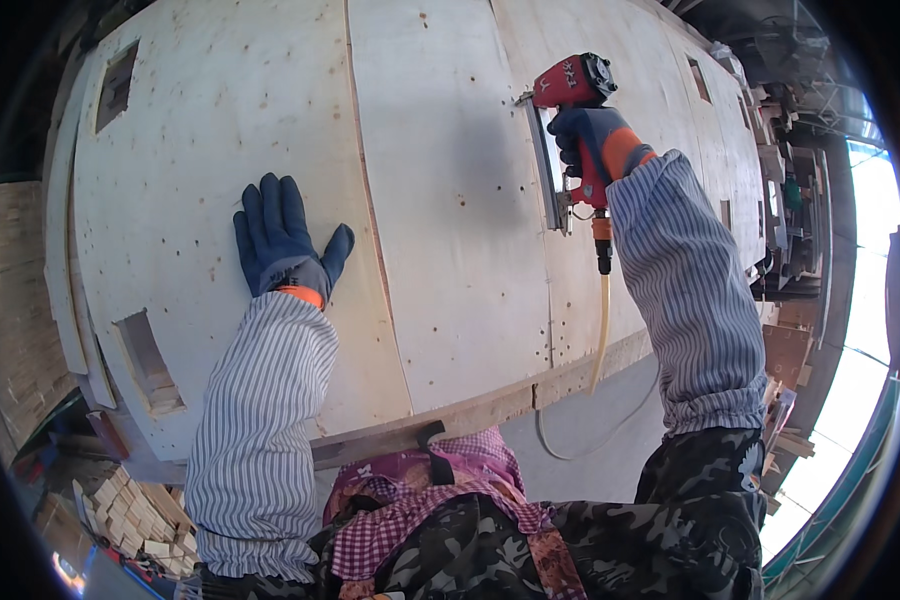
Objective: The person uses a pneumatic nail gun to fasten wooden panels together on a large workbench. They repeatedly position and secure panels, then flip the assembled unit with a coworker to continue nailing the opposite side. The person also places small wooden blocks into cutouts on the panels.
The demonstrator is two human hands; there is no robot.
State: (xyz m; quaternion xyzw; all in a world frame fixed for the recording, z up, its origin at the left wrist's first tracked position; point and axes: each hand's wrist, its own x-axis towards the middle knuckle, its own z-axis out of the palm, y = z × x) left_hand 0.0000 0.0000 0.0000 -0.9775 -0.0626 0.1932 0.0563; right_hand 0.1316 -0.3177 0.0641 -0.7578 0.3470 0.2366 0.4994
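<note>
Your plywood sheets [460,320] lie side by side in front of you. Dark dots [559,340], probably nail heads, cluster by the right seam [548,275] at the near edge, so that end looks fastened. Can't tell what's left farther up. Your right hand [595,140] grips the nail gun [591,185] above that seam; nose contact unclear. Your left hand [278,235] is spread on the wood, grasping nothing.

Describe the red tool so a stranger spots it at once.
Find the broad, pale wooden surface. Toward its upper right, the gloved right hand grips the red tool. Its red body, straight metal strip and yellowish hose set it apart from the pale wood.
</note>
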